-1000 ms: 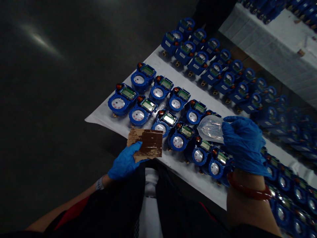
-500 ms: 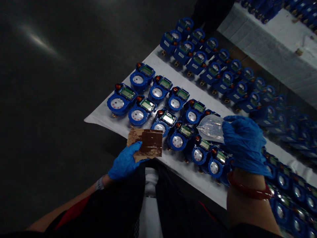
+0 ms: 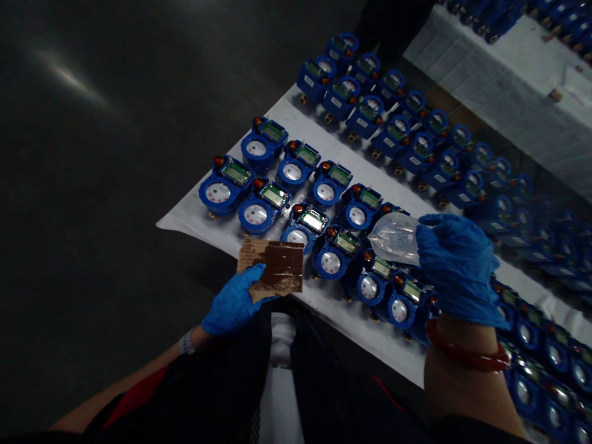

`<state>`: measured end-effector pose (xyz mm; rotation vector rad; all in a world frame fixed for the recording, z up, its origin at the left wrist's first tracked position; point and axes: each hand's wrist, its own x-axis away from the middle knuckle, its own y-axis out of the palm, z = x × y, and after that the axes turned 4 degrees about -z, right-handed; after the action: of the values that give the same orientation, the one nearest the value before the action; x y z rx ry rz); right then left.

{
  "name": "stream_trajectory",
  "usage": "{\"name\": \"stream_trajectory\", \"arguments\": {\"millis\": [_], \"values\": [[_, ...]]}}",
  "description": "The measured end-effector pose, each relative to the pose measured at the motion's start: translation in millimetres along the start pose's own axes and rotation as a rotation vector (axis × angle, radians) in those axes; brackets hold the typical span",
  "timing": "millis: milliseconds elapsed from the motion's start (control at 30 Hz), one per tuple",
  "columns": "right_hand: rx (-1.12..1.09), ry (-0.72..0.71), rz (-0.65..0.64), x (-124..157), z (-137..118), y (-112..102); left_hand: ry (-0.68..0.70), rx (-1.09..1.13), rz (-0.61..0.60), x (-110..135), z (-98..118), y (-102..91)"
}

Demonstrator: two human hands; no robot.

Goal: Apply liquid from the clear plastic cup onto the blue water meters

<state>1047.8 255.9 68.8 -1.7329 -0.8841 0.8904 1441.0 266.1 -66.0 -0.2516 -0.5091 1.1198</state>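
Observation:
My left hand [image 3: 235, 300], in a blue glove, is closed on a piece of cardboard [image 3: 277, 266] smeared with dark brown stuff, held at the table's near edge. My gloved right hand [image 3: 457, 268] grips a clear plastic bag [image 3: 394, 239] whose pointed tip aims left, over the blue meters. Its tip hangs close to a meter [image 3: 341, 250] with a round dial, a small display and a green circuit board. Another meter [image 3: 304, 227] stands just behind the cardboard, which hides part of it. Several meters carry a reddish-brown blob beside the display.
Rows of blue meters [image 3: 363, 116] with brass fittings fill the far side of the white-covered table [image 3: 185, 216]. More meters [image 3: 522, 391] stand at the right. Beyond, a second white-covered table [image 3: 518, 52] holds further meters. Dark floor [image 3: 92, 216] lies to the left.
Both hands keep nearly the same place, still holding the cardboard and the bag. The meters have shifted very slightly left in view.

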Motion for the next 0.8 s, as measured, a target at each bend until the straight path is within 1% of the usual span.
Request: {"name": "stream_trajectory", "arguments": {"millis": [167,300,500,633,800], "values": [[-0.035,-0.01,0.018,-1.3,-0.8,-0.5,0.004,0.003,-0.024,-0.3,-0.2,-3.1],[-0.078,-0.012,0.037,-3.0,-2.2,-0.9,-0.001,0.003,-0.017,-0.4,1.4,-2.9],[-0.129,0.027,0.039,-7.5,-0.7,0.3,-0.014,0.005,-0.019,-0.8,4.3,-3.5],[-0.198,0.046,0.036,-10.0,4.1,3.8,-0.01,0.007,-0.017,-0.7,4.2,-5.5],[-0.288,0.104,0.05,-9.4,11.6,8.3,-0.025,0.003,-0.008,-1.4,4.8,-5.1]]}}
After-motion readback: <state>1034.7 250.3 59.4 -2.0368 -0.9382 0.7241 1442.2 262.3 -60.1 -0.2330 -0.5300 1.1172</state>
